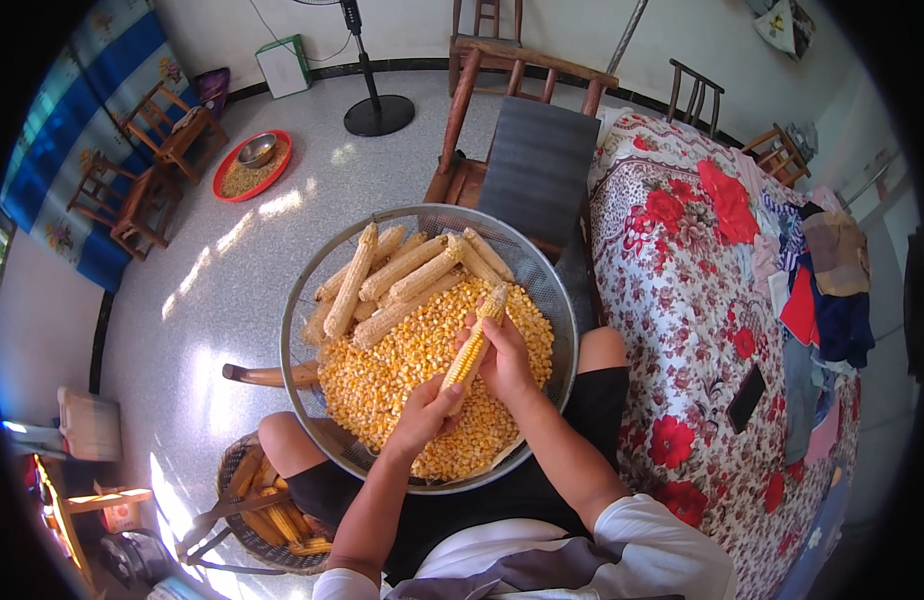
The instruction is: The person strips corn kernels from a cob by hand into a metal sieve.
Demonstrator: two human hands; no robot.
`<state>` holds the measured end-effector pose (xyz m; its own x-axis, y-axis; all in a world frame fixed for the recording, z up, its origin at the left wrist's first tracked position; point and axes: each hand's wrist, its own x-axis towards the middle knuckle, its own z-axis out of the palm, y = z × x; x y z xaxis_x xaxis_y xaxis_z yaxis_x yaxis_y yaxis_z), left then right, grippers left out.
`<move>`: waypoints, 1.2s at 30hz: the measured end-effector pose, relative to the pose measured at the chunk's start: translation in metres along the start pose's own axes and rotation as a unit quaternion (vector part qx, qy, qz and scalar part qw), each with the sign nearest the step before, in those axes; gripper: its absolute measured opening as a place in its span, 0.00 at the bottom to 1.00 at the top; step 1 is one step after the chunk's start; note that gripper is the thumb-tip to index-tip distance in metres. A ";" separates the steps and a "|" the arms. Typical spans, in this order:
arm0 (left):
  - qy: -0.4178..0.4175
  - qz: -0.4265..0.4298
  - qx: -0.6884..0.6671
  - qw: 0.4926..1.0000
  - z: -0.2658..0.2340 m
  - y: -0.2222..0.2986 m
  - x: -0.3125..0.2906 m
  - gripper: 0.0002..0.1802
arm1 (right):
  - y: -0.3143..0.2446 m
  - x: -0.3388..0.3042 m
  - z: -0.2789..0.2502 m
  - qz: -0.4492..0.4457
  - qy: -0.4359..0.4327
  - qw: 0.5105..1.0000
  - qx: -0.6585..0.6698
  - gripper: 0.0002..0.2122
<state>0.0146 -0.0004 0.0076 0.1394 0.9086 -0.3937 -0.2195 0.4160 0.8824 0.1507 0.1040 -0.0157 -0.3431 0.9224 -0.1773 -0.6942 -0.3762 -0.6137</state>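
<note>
A corn cob with some kernels stripped off is held slantwise between my two hands. My left hand is wrapped round its lower end. Higher up, my right hand grips the cob with fingers and thumb near the bare tip. Both hands are over a wide round metal sieve resting on my lap. Loose yellow kernels cover much of the sieve's bottom. Several stripped cobs lie piled at its far left side.
A woven basket of unshelled corn stands by my left leg. To the right is a bed with a flowered sheet, a phone and clothes. Wooden chairs, a fan stand and a red tray are farther off.
</note>
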 end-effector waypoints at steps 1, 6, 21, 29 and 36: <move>0.001 0.001 0.000 1.000 0.002 0.000 0.000 0.20 | 0.000 0.001 -0.002 0.000 0.000 1.000 -0.001 0.13; 0.000 -0.002 0.003 1.000 0.003 -0.004 0.002 0.17 | 0.000 0.005 -0.005 0.010 -0.006 1.000 0.014 0.11; 0.035 -0.032 0.002 0.999 0.007 0.001 0.000 0.19 | -0.011 0.001 -0.002 0.090 0.010 0.987 0.135 0.11; 0.007 -0.017 -0.010 1.000 -0.001 -0.005 0.000 0.19 | -0.004 0.003 -0.008 0.065 -0.074 0.995 0.029 0.15; 0.031 0.012 0.078 0.996 0.011 -0.005 0.001 0.17 | 0.003 0.008 -0.017 0.061 -0.030 0.998 0.010 0.14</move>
<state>0.0266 -0.0017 0.0053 0.0742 0.9210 -0.3823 -0.0682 0.3872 0.9195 0.1565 0.1118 -0.0325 -0.4627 0.8627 -0.2042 -0.6573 -0.4884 -0.5739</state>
